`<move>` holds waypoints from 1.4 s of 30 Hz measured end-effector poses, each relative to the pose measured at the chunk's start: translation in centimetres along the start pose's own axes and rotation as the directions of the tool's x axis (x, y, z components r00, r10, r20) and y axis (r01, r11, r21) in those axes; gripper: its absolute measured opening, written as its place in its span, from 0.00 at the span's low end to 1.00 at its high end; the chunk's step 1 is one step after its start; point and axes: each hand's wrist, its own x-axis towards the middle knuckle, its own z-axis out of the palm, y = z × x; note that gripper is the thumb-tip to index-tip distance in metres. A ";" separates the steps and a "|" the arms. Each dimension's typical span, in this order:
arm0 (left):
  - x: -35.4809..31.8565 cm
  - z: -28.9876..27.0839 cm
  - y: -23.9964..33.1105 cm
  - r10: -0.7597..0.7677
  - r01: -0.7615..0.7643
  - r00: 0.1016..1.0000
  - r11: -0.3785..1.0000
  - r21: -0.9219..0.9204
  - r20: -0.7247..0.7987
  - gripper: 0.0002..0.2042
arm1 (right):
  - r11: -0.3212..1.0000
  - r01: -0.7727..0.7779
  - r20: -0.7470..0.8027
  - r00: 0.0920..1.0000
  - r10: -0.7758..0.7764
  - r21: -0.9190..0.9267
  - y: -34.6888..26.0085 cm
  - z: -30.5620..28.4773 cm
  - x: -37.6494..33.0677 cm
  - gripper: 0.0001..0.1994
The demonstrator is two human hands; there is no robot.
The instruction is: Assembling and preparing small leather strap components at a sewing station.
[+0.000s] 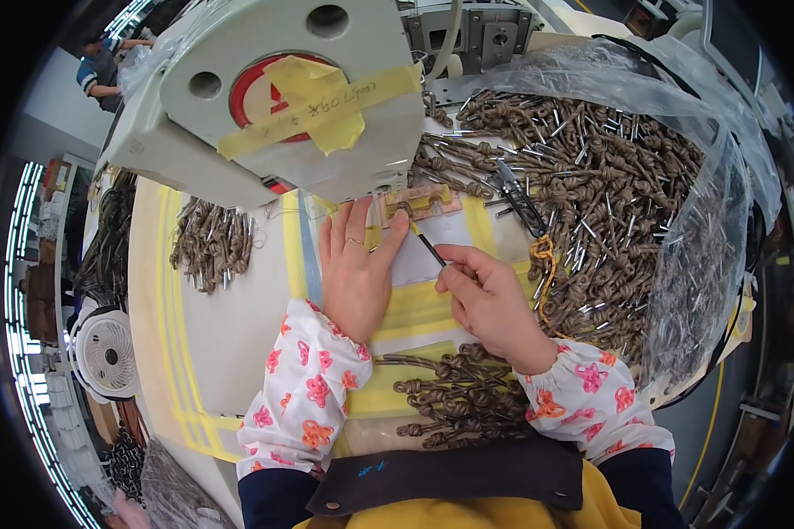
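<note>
My left hand point(357, 269) lies flat with fingers stretched out below the head of a white sewing machine point(282, 115). Its thumb tip touches or nearly touches a small brown cord knot point(404, 209) at a pinkish plate point(437, 204) with notches. In my right hand point(494, 300), fingers pinch a thin dark rod-like tool point(431, 249). The tool slants up and left, its far end close to the thumb and the knot. What the rod's tip does there is too small to make out.
Brown knotted cords with metal tips form a large pile point(609, 185) on plastic sheeting at right. Black-handled snips point(520, 201) with an orange cord point(545, 264) lie at its edge. Smaller bundles sit left point(212, 242) and near me point(459, 397). A white fan point(106, 355) stands beyond the table's left edge.
</note>
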 end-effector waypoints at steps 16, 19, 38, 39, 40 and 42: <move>0.5 0.7 -1.6 -0.060 0.072 0.991 0.993 -0.097 0.122 0.23 | 0.983 0.112 -0.058 0.991 -0.121 -0.144 0.3 0.5 1.7 0.14; 0.9 1.1 -1.7 -0.026 0.038 0.995 0.991 -0.127 0.093 0.23 | 0.991 0.082 -0.086 0.992 -0.092 -0.108 0.0 0.4 1.9 0.14; 0.9 0.8 -1.7 -0.003 0.013 0.987 0.998 -0.058 0.163 0.24 | 0.980 0.146 -0.098 0.982 -0.160 -0.134 1.0 0.4 2.0 0.15; 0.9 0.8 -1.7 -0.009 0.017 0.987 0.999 -0.052 0.159 0.24 | 0.981 0.145 -0.102 0.982 -0.159 -0.130 0.9 0.4 2.0 0.15; 0.9 0.8 -1.8 -0.005 0.013 0.987 0.999 -0.052 0.163 0.24 | 0.979 0.141 -0.093 0.983 -0.155 -0.149 0.7 0.5 1.9 0.15; 0.8 0.7 -2.0 0.004 0.005 0.989 0.998 -0.062 0.148 0.24 | 0.977 0.134 -0.088 0.985 -0.150 -0.164 0.3 0.6 1.8 0.15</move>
